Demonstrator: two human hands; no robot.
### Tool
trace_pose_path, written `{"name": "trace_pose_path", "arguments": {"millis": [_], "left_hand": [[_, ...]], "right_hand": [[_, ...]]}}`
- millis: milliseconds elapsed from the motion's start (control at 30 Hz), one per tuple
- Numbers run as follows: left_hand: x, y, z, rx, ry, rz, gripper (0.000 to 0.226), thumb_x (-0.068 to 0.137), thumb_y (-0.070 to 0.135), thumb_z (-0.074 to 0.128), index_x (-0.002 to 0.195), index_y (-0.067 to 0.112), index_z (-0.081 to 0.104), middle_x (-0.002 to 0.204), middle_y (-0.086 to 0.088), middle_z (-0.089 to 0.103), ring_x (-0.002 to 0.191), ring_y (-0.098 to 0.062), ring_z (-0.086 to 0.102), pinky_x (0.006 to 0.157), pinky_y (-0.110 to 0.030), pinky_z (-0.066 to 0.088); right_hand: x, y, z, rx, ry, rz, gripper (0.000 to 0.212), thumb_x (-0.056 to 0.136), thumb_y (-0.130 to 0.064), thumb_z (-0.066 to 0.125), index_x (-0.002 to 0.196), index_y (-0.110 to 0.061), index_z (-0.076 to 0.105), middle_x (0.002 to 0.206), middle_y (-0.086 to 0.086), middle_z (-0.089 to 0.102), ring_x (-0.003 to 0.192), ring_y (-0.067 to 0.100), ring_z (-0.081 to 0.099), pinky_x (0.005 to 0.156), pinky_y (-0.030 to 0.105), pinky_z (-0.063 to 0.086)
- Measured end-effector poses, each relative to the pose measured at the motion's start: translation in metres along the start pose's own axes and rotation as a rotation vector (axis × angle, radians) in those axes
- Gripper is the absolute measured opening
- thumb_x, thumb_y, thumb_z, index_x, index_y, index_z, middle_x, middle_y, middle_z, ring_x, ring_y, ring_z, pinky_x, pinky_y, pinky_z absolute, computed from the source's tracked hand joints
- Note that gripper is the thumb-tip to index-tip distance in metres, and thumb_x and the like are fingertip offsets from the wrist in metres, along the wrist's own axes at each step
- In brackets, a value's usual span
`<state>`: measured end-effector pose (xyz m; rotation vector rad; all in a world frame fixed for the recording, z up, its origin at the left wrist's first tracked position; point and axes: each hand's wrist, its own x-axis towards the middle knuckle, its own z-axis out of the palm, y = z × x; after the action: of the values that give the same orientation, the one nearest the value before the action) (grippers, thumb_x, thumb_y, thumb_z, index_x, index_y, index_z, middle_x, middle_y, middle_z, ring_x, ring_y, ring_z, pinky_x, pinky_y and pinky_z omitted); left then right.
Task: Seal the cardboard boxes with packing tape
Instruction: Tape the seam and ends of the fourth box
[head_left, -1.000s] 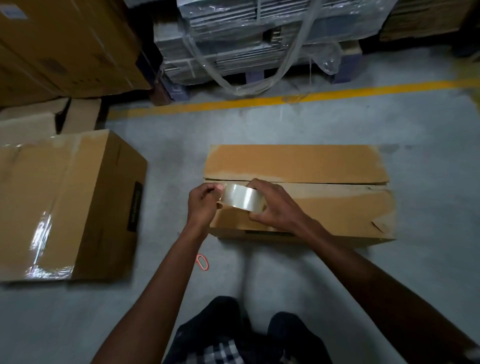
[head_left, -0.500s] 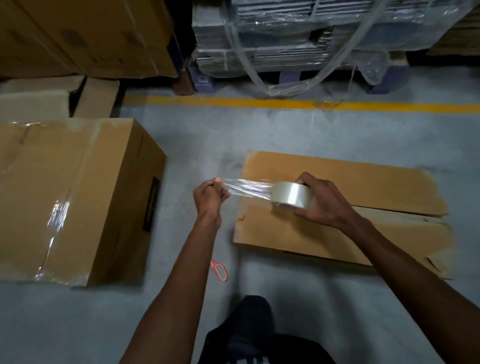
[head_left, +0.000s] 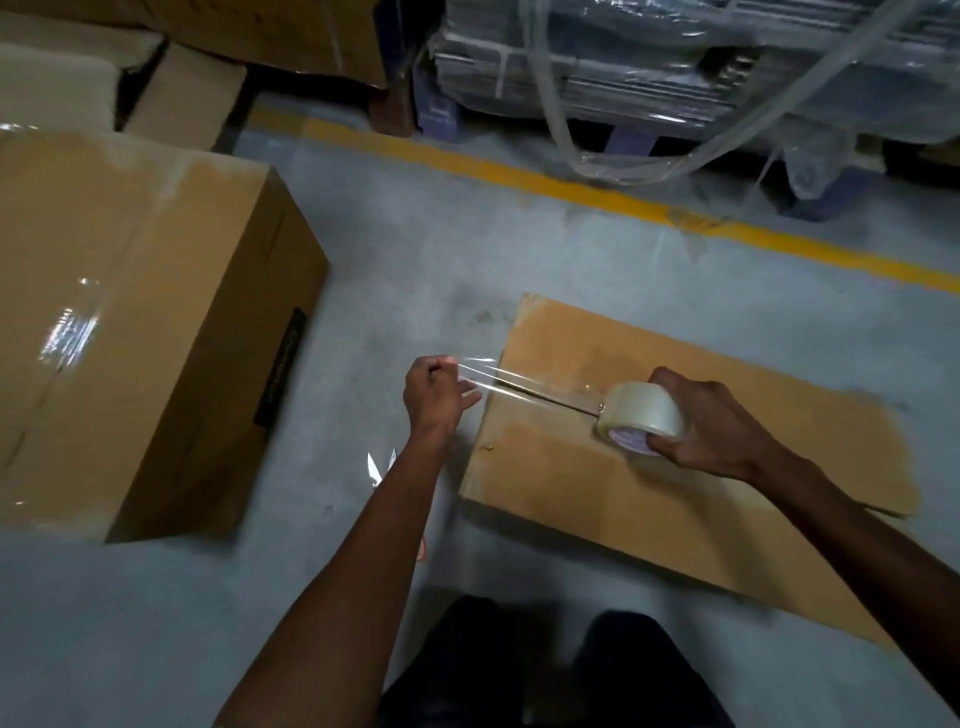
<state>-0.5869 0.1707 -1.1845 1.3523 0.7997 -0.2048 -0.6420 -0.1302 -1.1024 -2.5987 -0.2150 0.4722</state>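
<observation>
Pinching the free tape end (head_left: 475, 371) in your left hand (head_left: 434, 397), you grip the roll (head_left: 641, 418) with your right hand (head_left: 711, 421) above the flat box (head_left: 649, 467) seam (not yet stuck down); the larger box (head_left: 130, 322) already appears taped.

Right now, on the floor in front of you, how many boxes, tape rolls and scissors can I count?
Closed cardboard boxes: 2, the large box and the flat box
Tape rolls: 1, the tape roll in the right hand
Scissors: 1, the scissors, partly hidden behind the forearm
Total: 4
</observation>
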Motion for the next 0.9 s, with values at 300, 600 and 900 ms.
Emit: {"name": "trace_pose_path", "arguments": {"millis": [300, 600, 900], "left_hand": [[0.003, -0.019, 0.016, -0.058, 0.061, 0.008, 0.011, 0.104, 0.003, 0.045, 0.102, 0.007, 0.055, 0.109, -0.017, 0.056, 0.073, -0.03, 0.076, 0.062, -0.037, 0.064], [0.008, -0.017, 0.018, -0.035, 0.111, -0.025, 0.015, 0.104, 0.005, 0.048, 0.099, 0.009, 0.061, 0.117, -0.02, 0.059, 0.075, -0.031, 0.074, 0.06, -0.035, 0.063], [0.016, -0.037, 0.027, 0.267, 0.116, -0.132, 0.018, 0.09, 0.015, 0.06, 0.076, 0.01, 0.07, 0.085, -0.014, 0.067, 0.075, -0.03, 0.068, 0.067, -0.042, 0.061]], "right_hand": [[0.026, 0.025, -0.003, -0.008, -0.148, -0.033, 0.06, 0.059, -0.073, 0.058, 0.105, -0.034, 0.05, 0.08, -0.008, 0.066, 0.073, 0.009, 0.065, 0.059, 0.028, 0.05], [0.017, 0.019, -0.005, 0.013, -0.109, -0.051, 0.047, 0.074, -0.067, 0.076, 0.101, -0.04, 0.049, 0.077, -0.015, 0.062, 0.07, -0.001, 0.059, 0.053, 0.015, 0.04], [0.024, 0.021, -0.005, -0.053, -0.124, -0.082, 0.058, 0.069, -0.07, 0.064, 0.111, -0.031, 0.052, 0.084, -0.003, 0.067, 0.076, 0.02, 0.062, 0.061, 0.032, 0.051]]}}
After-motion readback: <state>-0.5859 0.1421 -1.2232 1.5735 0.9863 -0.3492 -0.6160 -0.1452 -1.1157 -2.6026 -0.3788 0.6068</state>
